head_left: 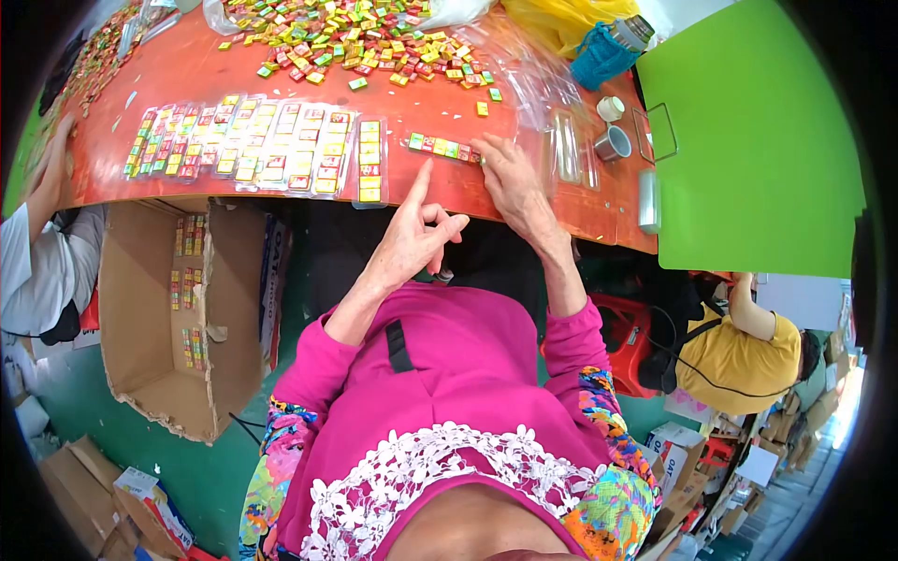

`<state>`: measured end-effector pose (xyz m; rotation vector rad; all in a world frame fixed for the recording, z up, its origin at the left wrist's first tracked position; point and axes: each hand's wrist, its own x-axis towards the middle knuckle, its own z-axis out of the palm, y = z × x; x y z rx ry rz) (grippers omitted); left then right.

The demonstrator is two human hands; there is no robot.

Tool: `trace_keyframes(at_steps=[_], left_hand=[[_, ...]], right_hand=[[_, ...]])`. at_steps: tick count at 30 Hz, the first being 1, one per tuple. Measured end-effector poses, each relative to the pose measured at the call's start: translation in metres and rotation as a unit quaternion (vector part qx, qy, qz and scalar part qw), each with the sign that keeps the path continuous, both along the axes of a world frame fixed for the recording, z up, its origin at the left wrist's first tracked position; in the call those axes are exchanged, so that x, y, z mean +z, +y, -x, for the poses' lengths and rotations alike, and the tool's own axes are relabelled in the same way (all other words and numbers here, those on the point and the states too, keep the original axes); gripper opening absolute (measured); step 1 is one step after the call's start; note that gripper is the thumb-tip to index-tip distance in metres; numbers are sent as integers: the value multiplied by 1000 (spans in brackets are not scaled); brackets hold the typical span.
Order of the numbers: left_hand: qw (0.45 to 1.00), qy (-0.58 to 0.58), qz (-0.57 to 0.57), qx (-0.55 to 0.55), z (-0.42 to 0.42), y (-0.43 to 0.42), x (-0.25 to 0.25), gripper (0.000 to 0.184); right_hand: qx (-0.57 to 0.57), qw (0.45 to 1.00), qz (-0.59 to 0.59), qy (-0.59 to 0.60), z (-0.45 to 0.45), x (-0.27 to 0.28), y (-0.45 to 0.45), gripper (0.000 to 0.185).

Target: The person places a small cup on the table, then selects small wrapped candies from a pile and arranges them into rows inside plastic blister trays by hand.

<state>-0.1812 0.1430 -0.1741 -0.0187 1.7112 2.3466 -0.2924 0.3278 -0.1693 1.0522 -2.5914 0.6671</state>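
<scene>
A short row of small coloured boxes (440,146) lies on the red table. My right hand (513,182) touches the right end of that row with its fingertips, the fingers spread. Below the row's left part, my left hand (416,231) hovers at the table's front edge, index finger stretched out and the other fingers curled, with nothing visible in it. To the left stands a filled clear tray (370,161) with a column of the boxes, and beside it several more filled trays (271,145). A big pile of loose boxes (365,42) covers the back.
On the right are empty clear trays (566,145), a grey cup (613,143), a white cup (610,108) and a blue-covered bottle (608,51). A cardboard box (150,318) stands below left. A person's hand (58,164) rests at far left; a yellow-shirted person (739,360) sits right.
</scene>
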Motion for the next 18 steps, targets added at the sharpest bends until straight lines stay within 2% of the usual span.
trace_keyframes(at_steps=[3,6,9,10,13,15,18], left_hand=[[999,8,-38,6,-10,-2,-7,78],[1000,-10,-10,-20,-26,-3,-11,54],[998,-37,27,-41,-37,-9,-13,50],[998,-40,26,-37,-40,-11,-17,49],[999,-44,24,-23,-45,-18,-28,47],[999,-45,26,-7,-46,-23,-28,46],[999,-41,12,20,-45,-32,-34,44]], right_hand=[[-9,999,-5,-39,13,13,2,24],[32,998,-50,-30,38,14,-6,14],[53,986,-78,-135,52,16,-17,13],[63,979,-40,-188,54,16,-21,14],[58,957,-49,-279,57,23,-27,14],[57,934,6,-353,59,17,-26,17],[41,867,110,-484,54,14,-28,19]])
